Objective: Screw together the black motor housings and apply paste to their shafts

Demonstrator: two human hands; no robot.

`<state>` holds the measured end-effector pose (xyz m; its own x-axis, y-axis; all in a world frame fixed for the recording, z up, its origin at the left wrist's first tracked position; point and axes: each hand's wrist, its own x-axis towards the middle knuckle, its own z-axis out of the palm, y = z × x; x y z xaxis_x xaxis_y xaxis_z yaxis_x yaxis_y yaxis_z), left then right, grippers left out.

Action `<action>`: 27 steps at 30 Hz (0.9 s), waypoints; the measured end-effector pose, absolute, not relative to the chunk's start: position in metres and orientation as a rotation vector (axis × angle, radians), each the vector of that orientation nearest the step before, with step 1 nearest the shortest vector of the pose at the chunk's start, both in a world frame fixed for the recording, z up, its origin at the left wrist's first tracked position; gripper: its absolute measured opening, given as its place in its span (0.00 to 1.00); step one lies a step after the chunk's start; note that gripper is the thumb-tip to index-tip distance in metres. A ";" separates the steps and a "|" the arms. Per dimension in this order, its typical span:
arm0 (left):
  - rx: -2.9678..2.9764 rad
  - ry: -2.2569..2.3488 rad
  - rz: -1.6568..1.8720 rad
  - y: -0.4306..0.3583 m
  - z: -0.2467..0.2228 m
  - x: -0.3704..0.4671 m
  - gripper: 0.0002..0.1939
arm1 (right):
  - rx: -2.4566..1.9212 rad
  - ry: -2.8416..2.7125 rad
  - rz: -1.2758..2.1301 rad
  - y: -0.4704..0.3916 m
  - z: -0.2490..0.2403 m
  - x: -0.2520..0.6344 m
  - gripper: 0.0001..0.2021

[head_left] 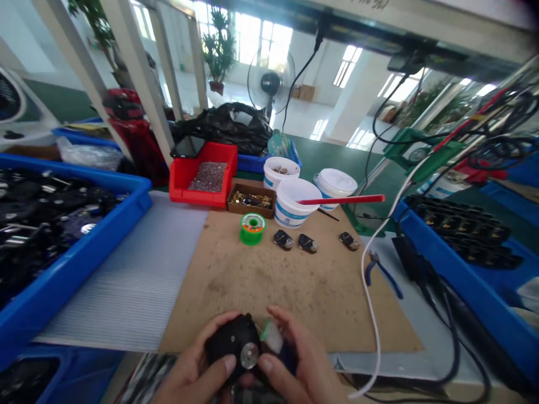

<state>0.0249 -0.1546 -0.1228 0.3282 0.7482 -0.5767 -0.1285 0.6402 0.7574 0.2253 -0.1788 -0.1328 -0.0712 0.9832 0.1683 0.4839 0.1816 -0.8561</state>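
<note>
At the front edge of the cardboard, my left hand (206, 362) is wrapped round a black housing (229, 342) that carries a round silver metal disc. Close against it, my right hand (301, 359) holds a dark part with a whitish, green-edged piece (273, 335); its exact shape is blurred. The two parts sit side by side, and I cannot tell whether they are joined. Further back on the cardboard (252, 280) lie small black parts with metal discs (283, 239) and a green solder spool (252, 229).
Blue bins of black parts stand left (96, 247) and right (463, 269). Behind the spool are a red bin (200, 196), a small brown box (251, 210) and white tubs (290, 216). Blue-handled pliers (384, 274) and a white cable (370, 314) lie to the right.
</note>
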 end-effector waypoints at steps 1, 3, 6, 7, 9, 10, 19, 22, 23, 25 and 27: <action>0.637 1.096 0.652 -0.153 -0.122 0.023 0.29 | -1.419 -1.737 0.696 -0.180 -0.132 0.227 0.20; 0.591 1.106 0.702 -0.152 -0.123 0.020 0.28 | -1.362 -1.882 0.563 -0.182 -0.131 0.227 0.18; 0.598 1.128 0.730 -0.152 -0.124 0.017 0.28 | -1.248 -2.021 0.457 -0.183 -0.129 0.221 0.15; 0.605 1.139 0.728 -0.153 -0.124 0.016 0.27 | -1.247 -2.028 0.425 -0.183 -0.128 0.219 0.14; 0.627 1.154 0.713 -0.153 -0.122 0.016 0.26 | -1.258 -2.029 0.382 -0.182 -0.126 0.216 0.13; 0.638 1.158 0.709 -0.153 -0.122 0.015 0.26 | -1.259 -2.037 0.376 -0.182 -0.126 0.215 0.13; 0.715 1.122 0.662 -0.153 -0.127 0.009 0.24 | -1.256 -2.020 0.267 -0.178 -0.115 0.211 0.12; 0.704 1.131 0.669 -0.155 -0.128 0.009 0.25 | -1.247 -2.013 0.274 -0.178 -0.115 0.209 0.13; 0.701 1.133 0.672 -0.156 -0.129 0.008 0.25 | -1.253 -2.001 0.280 -0.179 -0.115 0.209 0.13; 0.707 1.131 0.672 -0.157 -0.130 0.008 0.25 | -1.252 -2.003 0.297 -0.180 -0.117 0.210 0.12; 0.709 1.129 0.672 -0.157 -0.131 0.008 0.25 | -1.247 -2.043 0.326 -0.181 -0.119 0.212 0.12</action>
<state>0.0076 -0.1575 -0.1311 0.2857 0.7801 -0.5566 -0.1179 0.6050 0.7874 0.2115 -0.1808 -0.1194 -0.2822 0.8528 0.4395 0.6734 0.5024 -0.5423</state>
